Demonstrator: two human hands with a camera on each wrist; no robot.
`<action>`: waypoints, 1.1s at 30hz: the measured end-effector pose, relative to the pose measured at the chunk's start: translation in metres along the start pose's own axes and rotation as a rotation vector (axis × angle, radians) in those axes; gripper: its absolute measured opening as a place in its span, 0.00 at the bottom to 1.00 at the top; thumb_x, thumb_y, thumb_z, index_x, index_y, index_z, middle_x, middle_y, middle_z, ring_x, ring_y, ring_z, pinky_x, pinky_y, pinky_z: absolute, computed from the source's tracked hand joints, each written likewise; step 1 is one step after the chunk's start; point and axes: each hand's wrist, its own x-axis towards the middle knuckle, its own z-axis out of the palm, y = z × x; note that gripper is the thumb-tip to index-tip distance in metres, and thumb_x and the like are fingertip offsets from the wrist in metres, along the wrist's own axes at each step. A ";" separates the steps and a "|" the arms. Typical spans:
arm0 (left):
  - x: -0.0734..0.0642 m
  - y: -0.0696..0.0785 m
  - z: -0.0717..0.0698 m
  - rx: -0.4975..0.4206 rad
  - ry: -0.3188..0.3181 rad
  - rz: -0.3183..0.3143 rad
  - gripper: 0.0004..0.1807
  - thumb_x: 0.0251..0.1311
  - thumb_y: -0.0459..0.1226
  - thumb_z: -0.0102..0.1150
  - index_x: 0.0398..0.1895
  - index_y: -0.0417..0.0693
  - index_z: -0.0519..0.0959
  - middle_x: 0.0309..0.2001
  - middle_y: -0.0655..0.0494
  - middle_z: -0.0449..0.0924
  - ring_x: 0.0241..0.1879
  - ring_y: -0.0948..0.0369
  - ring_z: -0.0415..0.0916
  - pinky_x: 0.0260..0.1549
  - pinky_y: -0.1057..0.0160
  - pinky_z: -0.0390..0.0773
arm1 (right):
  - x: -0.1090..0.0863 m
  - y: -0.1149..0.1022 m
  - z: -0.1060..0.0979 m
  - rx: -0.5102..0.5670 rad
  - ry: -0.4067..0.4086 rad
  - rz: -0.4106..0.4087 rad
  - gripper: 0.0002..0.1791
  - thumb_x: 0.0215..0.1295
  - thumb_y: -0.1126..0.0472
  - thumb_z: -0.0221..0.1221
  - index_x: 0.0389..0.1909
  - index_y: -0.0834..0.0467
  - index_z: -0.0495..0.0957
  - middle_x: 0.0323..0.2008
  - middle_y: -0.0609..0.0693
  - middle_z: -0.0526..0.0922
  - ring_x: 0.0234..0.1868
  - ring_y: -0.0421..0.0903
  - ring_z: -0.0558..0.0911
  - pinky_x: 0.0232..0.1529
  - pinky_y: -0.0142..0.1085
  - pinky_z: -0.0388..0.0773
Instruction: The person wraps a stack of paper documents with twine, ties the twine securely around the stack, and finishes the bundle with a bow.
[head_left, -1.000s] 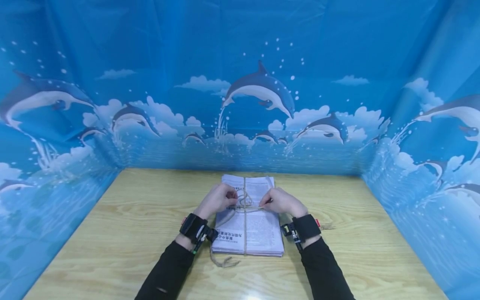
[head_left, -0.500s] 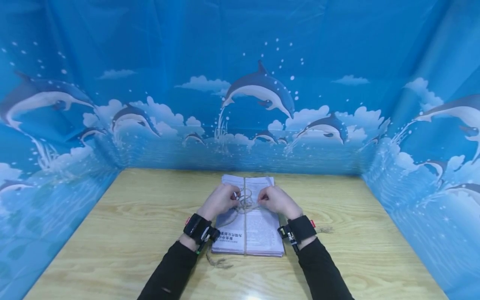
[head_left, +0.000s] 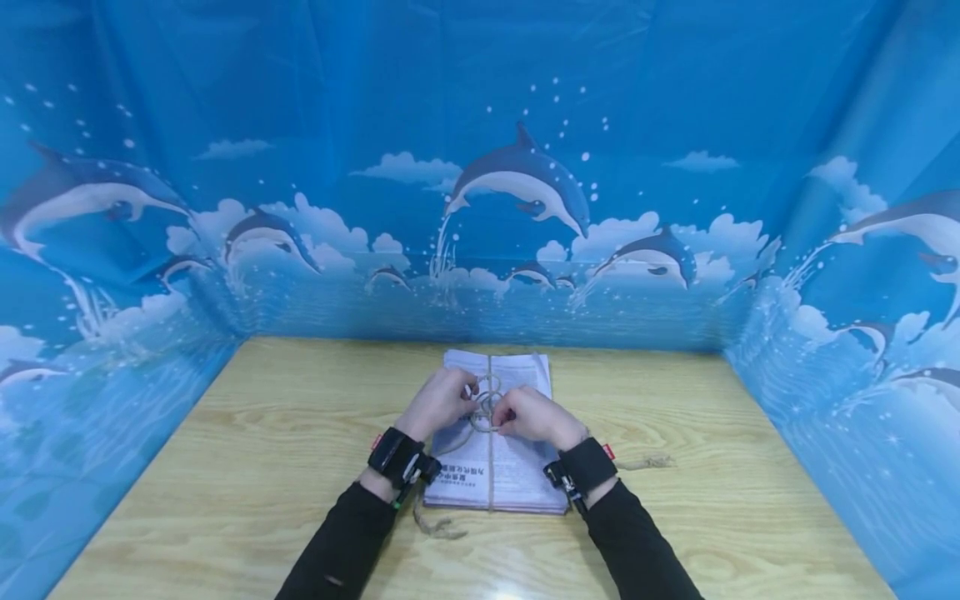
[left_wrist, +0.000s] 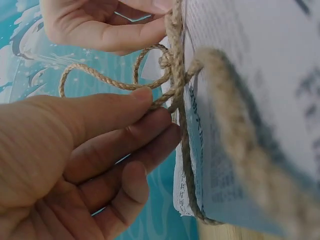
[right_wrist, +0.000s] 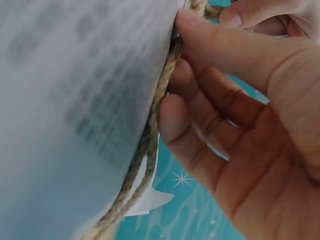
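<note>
A stack of printed newspapers [head_left: 517, 475] lies on the table with jute rope [head_left: 491, 479] running across it both ways. Loose loops of that rope stand up around the crossing at its middle. My left hand [head_left: 438, 402] pinches a loop between thumb and fingertips, seen closely in the left wrist view, where the loop [left_wrist: 95, 75] arches beyond the thumb. Just right of the crossing, my right hand [head_left: 534, 415] holds the rope with thumb and fingers curled in. In the right wrist view, two rope strands [right_wrist: 150, 135] run along the paper beneath that hand.
One frayed rope end [head_left: 442, 527] lies on the wooden table [head_left: 300, 417] in front of the stack. Another frayed end [head_left: 652, 462] extends to the right, past the right wrist. A blue dolphin-printed curtain [head_left: 637, 108] encloses the table's back and sides.
My right hand has moved left and slightly nearer to me, onto the crossing. My left hand has shifted slightly right. The right rope end shows more of its length.
</note>
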 end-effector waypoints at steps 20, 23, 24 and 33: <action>0.001 0.003 0.001 0.026 -0.012 0.001 0.02 0.56 0.37 0.69 0.30 0.50 0.85 0.27 0.61 0.83 0.25 0.67 0.75 0.26 0.67 0.74 | 0.001 0.000 -0.004 0.269 0.170 0.334 0.05 0.65 0.61 0.63 0.33 0.54 0.88 0.19 0.51 0.84 0.12 0.40 0.76 0.16 0.32 0.72; 0.001 0.003 0.001 0.016 -0.020 -0.009 0.02 0.57 0.37 0.68 0.31 0.49 0.85 0.27 0.61 0.83 0.25 0.67 0.75 0.26 0.67 0.74 | 0.003 0.000 -0.003 0.263 0.174 0.320 0.04 0.64 0.62 0.63 0.32 0.55 0.87 0.18 0.52 0.83 0.11 0.38 0.74 0.15 0.31 0.70; 0.001 0.003 0.001 0.014 -0.021 -0.010 0.02 0.57 0.37 0.68 0.31 0.49 0.85 0.27 0.61 0.83 0.25 0.67 0.75 0.25 0.68 0.73 | 0.004 0.000 -0.002 0.258 0.175 0.315 0.04 0.64 0.63 0.63 0.32 0.55 0.87 0.17 0.52 0.83 0.11 0.38 0.73 0.15 0.30 0.70; 0.000 0.003 0.001 -0.007 -0.010 0.003 0.02 0.56 0.35 0.68 0.31 0.48 0.85 0.26 0.60 0.83 0.26 0.66 0.76 0.26 0.66 0.74 | 0.010 0.005 -0.001 0.309 0.155 0.296 0.06 0.64 0.67 0.60 0.29 0.58 0.84 0.18 0.53 0.82 0.13 0.41 0.77 0.17 0.32 0.74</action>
